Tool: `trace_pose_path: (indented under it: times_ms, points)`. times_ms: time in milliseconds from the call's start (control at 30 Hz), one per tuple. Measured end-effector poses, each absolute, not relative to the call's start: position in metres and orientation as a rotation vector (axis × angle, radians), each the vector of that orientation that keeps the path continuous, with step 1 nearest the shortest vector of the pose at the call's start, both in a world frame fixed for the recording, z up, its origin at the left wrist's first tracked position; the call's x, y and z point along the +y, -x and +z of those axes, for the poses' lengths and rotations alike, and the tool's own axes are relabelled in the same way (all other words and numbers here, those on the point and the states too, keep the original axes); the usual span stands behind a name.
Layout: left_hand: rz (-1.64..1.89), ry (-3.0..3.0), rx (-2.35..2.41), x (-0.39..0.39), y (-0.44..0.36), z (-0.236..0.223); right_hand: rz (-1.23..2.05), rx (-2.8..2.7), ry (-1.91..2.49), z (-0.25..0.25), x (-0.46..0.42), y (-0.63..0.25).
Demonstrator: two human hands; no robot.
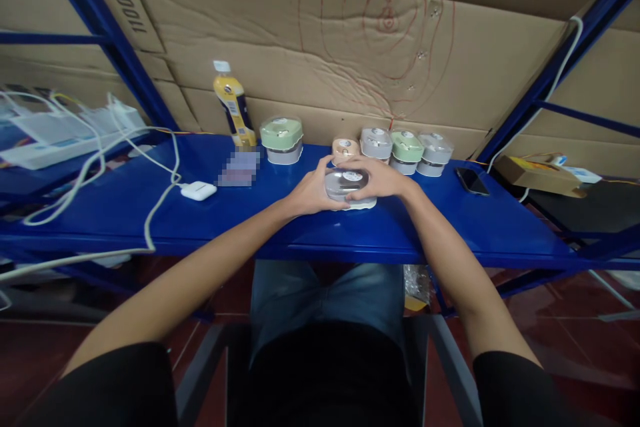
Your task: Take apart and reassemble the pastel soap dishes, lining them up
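Close to the table's front edge is a small grey lidded container (347,185) with a clear, shiny top, a round white label and a pale base. My left hand (316,188) wraps round its left side. From the right, my right hand (384,179) curves over the back and side, its thumb against the front. Both hands grip this container, and the fingers behind it are partly hidden. Just beyond my hands stand similar containers: a peach one (345,149), a grey one (376,143), a green one (407,149) and another grey one (436,152).
A green container (282,140) and a yellow drink bottle (234,107) stand at the back left of the blue table (240,220). A white earbud case (199,191) lies near white cables (173,210). At the right are a phone (473,181) and an open cardboard box (540,175).
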State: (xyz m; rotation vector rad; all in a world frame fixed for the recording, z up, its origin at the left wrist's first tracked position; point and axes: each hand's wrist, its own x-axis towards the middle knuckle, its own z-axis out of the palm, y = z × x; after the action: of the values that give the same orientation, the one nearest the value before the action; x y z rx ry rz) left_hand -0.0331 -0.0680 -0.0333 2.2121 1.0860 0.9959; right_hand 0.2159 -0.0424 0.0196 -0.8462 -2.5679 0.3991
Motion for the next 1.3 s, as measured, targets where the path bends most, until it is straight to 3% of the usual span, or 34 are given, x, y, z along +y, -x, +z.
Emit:
trace_pose_path:
  times_ms: [267, 1033, 1300]
  points:
    - [0.974, -2.246, 1.156, -0.071, 0.032, -0.031, 0.455, -2.585, 0.892, 0.035, -0.043, -0.208]
    - [0.953, -2.498, 1.062, -0.071, 0.048, -0.036, 0.604, -2.365, 0.939, 0.0, -0.043, -0.23]
    - [1.454, -1.914, 1.719, -0.017, 0.019, 0.001, 0.136, -1.696, 1.176, 0.017, -0.017, -0.266]
